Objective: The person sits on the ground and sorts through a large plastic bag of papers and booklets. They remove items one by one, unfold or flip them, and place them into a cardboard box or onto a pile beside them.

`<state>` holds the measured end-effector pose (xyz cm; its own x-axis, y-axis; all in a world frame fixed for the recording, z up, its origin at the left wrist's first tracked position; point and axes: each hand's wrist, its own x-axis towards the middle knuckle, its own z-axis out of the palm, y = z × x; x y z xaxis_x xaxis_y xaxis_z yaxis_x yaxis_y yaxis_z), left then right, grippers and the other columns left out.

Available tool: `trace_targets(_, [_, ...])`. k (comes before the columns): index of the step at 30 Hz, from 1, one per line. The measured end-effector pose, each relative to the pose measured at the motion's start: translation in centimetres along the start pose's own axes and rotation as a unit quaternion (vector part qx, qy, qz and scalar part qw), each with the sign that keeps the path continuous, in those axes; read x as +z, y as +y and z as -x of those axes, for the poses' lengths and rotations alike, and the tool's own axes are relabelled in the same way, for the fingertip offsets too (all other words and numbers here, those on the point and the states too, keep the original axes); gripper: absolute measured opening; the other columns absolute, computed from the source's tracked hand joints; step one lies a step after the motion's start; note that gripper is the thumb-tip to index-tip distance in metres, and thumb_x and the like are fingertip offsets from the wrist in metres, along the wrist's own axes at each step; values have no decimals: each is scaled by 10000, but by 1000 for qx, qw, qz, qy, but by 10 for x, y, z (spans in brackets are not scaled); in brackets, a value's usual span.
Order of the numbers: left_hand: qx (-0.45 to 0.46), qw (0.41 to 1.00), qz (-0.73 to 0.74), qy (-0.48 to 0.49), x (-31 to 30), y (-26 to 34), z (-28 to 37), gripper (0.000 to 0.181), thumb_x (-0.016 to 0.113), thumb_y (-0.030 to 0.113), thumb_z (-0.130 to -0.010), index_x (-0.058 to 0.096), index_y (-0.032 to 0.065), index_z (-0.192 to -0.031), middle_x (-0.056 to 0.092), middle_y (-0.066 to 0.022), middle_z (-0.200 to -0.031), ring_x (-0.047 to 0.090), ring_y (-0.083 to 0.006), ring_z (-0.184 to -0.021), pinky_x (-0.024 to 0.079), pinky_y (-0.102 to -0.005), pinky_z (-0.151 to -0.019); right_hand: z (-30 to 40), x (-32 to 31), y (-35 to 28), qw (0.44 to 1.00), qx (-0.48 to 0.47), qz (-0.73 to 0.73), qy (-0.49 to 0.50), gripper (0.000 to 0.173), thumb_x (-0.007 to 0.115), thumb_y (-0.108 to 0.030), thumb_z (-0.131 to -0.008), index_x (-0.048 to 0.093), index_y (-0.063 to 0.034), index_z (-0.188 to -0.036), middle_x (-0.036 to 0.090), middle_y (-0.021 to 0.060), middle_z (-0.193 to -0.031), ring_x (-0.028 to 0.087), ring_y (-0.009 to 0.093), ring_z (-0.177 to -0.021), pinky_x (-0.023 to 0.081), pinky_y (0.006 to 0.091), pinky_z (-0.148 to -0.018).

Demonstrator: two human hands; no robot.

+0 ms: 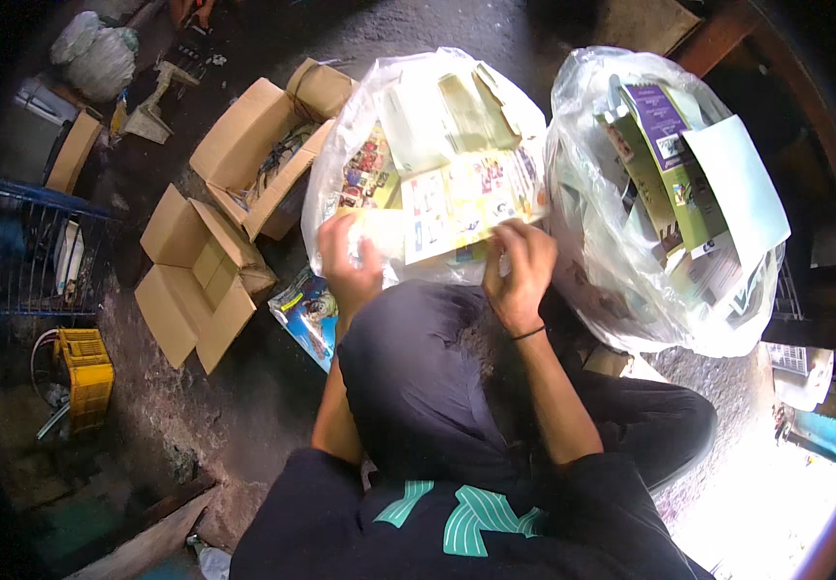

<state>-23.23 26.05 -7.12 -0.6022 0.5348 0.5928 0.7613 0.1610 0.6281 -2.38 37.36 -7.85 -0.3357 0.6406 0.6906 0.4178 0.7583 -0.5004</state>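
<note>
A colourful printed leaflet (454, 210) lies spread across the mouth of a clear plastic bag (320, 210) in front of my knee. My left hand (351, 261) is blurred at the leaflet's left end, its thumb and fingers around the page edge. At the lower right corner, my right hand (523, 272) pinches the same leaflet between thumb and fingers. Behind it in the bag are pale folded papers (454, 116), washed out by glare, and a sheet with small pictures (369, 174). The bag's lower contents are hidden.
To the right, a second plastic bag (577, 239) bulges with printed papers and a pale card (740, 185). On the left stand an open cardboard box (197, 283) and another cardboard box (244, 134) holding cables. A glossy magazine (309, 315), yellow plastic crate (86, 377) and blue wire rack (41, 250) lie beyond.
</note>
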Motion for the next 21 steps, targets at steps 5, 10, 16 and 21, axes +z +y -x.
trace_targets(5, [189, 897, -4, -399, 57, 36, -34, 865, 814, 386, -805, 455, 188, -1567, 421, -188, -1544, 353, -433, -1473, 320, -609, -1162, 45, 32, 14, 905, 420, -35, 51, 499, 761, -240, -921, 522, 43, -1256, 475, 297, -1277, 466, 436, -1233, 397, 550, -988])
trace_targets(10, [360, 792, -167, -465, 134, 12, -44, 753, 693, 105, -841, 473, 246, -1547, 461, -64, -1601, 483, -410, -1416, 402, -678, -1120, 54, 33, 65, 662, 642, -387, 17, 182, 747, -77, -872, 582, -9, -908, 622, 47, -761, 545, 115, -551, 436, 273, -490])
trace_targets(16, [319, 828, -213, -410, 169, -57, -37, 758, 652, 89, -858, 470, 315, -1559, 480, -112, -1597, 573, -469, -1315, 466, -652, -1045, 14, 23, 39, 701, 537, -468, 35, 144, 676, -81, -956, 536, -63, -983, 560, 15, -831, 524, 106, -622, 463, 277, -551])
trace_targets(21, [364, 634, -214, -648, 185, -107, 38, 714, 612, 66, -873, 477, 227, -1555, 273, -21, -1691, 185, -471, -1485, 296, -697, -1156, 21, 47, 44, 867, 406, -288, 19, 234, 679, -187, -981, 594, -5, -1101, 665, 105, -892, 623, 218, -698, 525, 385, -637])
